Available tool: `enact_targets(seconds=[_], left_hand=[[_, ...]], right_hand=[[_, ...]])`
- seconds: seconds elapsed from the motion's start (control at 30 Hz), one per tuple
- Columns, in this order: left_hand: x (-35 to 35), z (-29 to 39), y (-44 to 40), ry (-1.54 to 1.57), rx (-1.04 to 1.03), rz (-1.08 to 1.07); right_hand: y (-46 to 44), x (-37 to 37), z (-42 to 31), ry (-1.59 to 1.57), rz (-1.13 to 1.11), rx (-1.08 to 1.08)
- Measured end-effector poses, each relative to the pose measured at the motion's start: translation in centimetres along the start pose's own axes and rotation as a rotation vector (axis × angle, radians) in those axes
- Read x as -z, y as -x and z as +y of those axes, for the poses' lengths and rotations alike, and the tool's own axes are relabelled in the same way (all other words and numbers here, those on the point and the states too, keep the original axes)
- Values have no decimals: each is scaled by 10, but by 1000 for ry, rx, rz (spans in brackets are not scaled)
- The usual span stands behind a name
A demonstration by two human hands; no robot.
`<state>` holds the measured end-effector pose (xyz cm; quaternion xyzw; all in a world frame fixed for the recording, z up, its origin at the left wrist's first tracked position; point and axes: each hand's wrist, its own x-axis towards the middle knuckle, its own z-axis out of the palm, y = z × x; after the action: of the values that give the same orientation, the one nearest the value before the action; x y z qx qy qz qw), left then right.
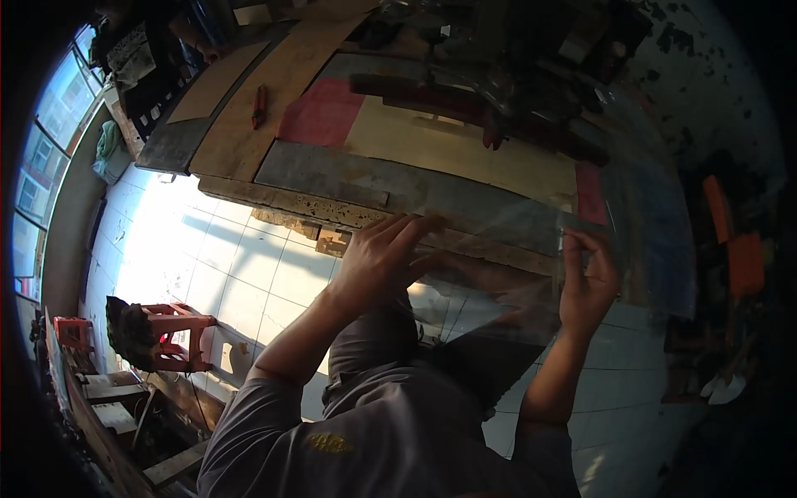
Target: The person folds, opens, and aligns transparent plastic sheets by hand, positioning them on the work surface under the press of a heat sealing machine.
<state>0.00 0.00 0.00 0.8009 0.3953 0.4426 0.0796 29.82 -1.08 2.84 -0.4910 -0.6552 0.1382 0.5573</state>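
Observation:
A thin clear plastic sheet (490,303) hangs in front of my body, between my two hands and below the bench edge. My right hand (588,278) pinches the sheet's right side between thumb and fingers. On the other side, my left hand (383,256) is by the sheet's left part, its thumb and fingers apart and the fingertips slightly blurred. Whether those fingertips touch the plastic is hard to see. Beyond my hands, a pale yellow panel (457,149) with red ends lies on the grey bench top (332,173), under a dark machine bar (398,87).
A red-handled cutter (259,106) lies on a brown board (237,137). Further back left is another person's arm (195,37). A red stool (183,336) stands on the tiled floor at left. Orange parts (745,264) are at far right.

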Motion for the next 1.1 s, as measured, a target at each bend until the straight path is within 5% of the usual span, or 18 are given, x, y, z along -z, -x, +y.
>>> enact_targets(seconds=[0.17, 0.4, 0.63, 0.8, 1.1], left_hand=[[14, 9, 2, -11, 100, -127], [26, 9, -13, -342, -228, 169], [-12, -26, 4, 115, 110, 30], [-34, -16, 33, -68, 155, 227], [-21, -17, 1, 301, 146, 207]], right_hand=[[3, 14, 22, -96, 202, -132], [10, 14, 44, -203, 328, -118], [21, 10, 95, -177, 326, -360], [24, 4, 105, -166, 305, -364], [27, 7, 105, -117, 257, -399]])
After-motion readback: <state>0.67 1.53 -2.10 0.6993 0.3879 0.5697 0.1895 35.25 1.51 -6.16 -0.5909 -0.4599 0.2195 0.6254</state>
